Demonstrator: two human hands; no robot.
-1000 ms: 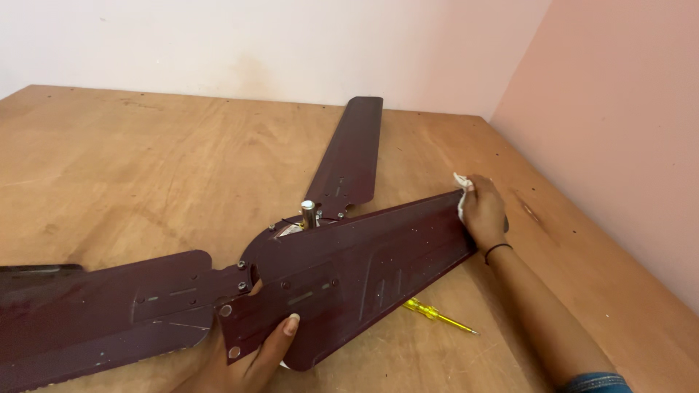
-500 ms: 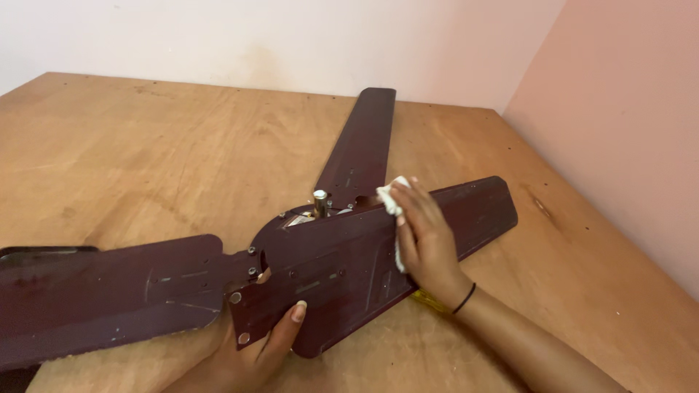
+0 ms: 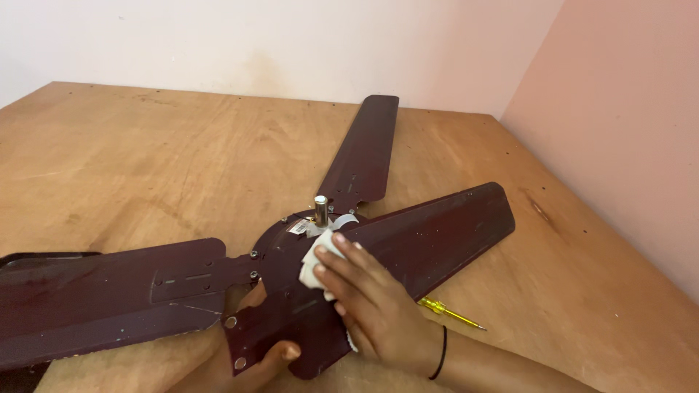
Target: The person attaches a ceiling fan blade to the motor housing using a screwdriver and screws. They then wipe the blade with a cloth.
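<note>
Nearest the camera, at about 6 o'clock in the view, the left hand (image 3: 251, 356) comes up from under the loose fan blade (image 3: 408, 255), its fingers (image 3: 287, 353) curled over the blade's near bracket end and gripping it; most of the palm is hidden beneath the metal. Just beside it, toward 5 o'clock, the right hand (image 3: 371, 302) lies flat on the same dark maroon blade, fingers closed down on a white cloth (image 3: 314, 266) and pressing it against the blade surface close to the hub. A thin black band sits on that wrist.

The loose fan blade runs from the bracket at 6 o'clock out toward 2 o'clock, its broad rounded tip resting over the wooden tabletop (image 3: 145, 160). Under its right edge, at about 4 o'clock, a yellow-handled screwdriver (image 3: 448, 313) lies on the wood, partly covered by the blade.

At the centre stands the ceiling fan hub (image 3: 287, 244), a dark disc with a short silver shaft (image 3: 320, 209) rising upright from it, just beyond the cloth. A second blade (image 3: 95, 298) stretches from the hub toward 9 o'clock, bolted on with visible screws. Farther off, a third blade (image 3: 364, 156) points toward 12 o'clock.

Beyond it, a pale wall (image 3: 291, 44) meets a pink wall (image 3: 619, 109) at the corner.
</note>
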